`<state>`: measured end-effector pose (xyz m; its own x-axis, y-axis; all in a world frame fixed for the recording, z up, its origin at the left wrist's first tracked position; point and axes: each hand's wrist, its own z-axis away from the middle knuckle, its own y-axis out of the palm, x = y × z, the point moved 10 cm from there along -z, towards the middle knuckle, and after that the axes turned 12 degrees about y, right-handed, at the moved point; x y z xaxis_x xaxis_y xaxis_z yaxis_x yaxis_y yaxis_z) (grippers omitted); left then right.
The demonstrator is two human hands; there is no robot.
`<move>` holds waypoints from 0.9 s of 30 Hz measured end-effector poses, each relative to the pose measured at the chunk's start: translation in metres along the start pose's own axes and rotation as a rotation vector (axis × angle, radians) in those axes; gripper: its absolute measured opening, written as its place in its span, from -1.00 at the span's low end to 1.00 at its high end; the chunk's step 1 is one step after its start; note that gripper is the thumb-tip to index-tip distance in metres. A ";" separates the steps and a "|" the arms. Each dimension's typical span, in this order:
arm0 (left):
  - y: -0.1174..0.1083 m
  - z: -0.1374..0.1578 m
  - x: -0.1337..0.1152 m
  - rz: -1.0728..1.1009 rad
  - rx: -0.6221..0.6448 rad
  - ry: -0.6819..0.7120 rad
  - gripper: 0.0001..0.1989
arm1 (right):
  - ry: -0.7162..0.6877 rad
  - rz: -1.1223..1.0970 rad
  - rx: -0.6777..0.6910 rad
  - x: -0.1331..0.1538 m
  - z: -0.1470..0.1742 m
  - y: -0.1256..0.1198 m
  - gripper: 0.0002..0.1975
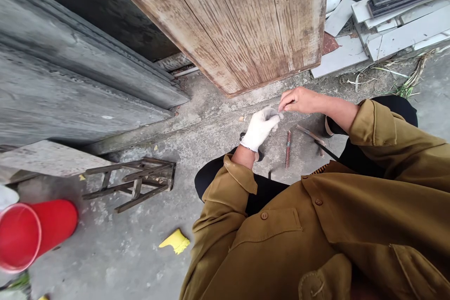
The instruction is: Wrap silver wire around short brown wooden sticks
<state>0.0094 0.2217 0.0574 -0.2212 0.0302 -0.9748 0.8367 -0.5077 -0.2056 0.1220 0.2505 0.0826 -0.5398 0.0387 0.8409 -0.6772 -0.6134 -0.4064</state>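
A white knit glove (256, 132) covers my left hand (262, 126), whose fingers are curled together in front of me. My bare right hand (297, 100) is pinched closed, its fingertips meeting the glove's finger ends. Whatever lies between the fingers is too small to make out. On the concrete just below my hands is a reddish-brown stick (288, 150) with a bluish-green band. Right of it, a second thin stick (309, 134) slants toward my foot, close to a dark, narrow piece (330, 152) partly hidden by my clothes.
A wooden plank panel (246, 23) stands ahead. To the left are a grey wooden panel (70, 89), an overturned wooden stool (137, 180), a red bucket (56, 220) and a yellow scrap (177, 241). Stacked tiles and boards (404, 14) lie at the upper right, near dry stalks (415, 75).
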 end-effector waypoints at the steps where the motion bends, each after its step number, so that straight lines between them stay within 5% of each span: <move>1: -0.005 -0.001 -0.008 -0.154 -0.010 0.076 -0.86 | 0.106 -0.066 0.052 -0.011 -0.001 0.002 -0.82; 6: 0.005 0.001 -0.027 -0.755 0.131 0.351 -0.78 | 0.439 -0.289 0.296 -0.047 0.004 0.027 -0.77; 18: 0.020 0.010 -0.032 -1.163 0.321 0.521 -0.65 | 0.484 -0.549 0.438 -0.044 0.010 0.055 -0.70; 22: 0.021 0.008 -0.026 -1.083 0.307 0.465 -0.69 | 0.411 -0.259 0.364 -0.037 0.009 0.051 -0.86; 25: 0.005 0.001 -0.018 -0.850 0.121 0.280 -0.77 | 0.237 0.303 0.048 -0.018 0.006 0.030 -0.83; 27: -0.002 -0.001 -0.005 -0.487 0.029 0.120 -0.78 | 0.074 0.641 -0.178 0.004 0.010 0.022 -0.75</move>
<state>0.0093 0.2235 0.0623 -0.5224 0.3673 -0.7696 0.6359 -0.4335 -0.6385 0.1101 0.2286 0.0802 -0.8913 -0.2327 0.3891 -0.2795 -0.3938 -0.8757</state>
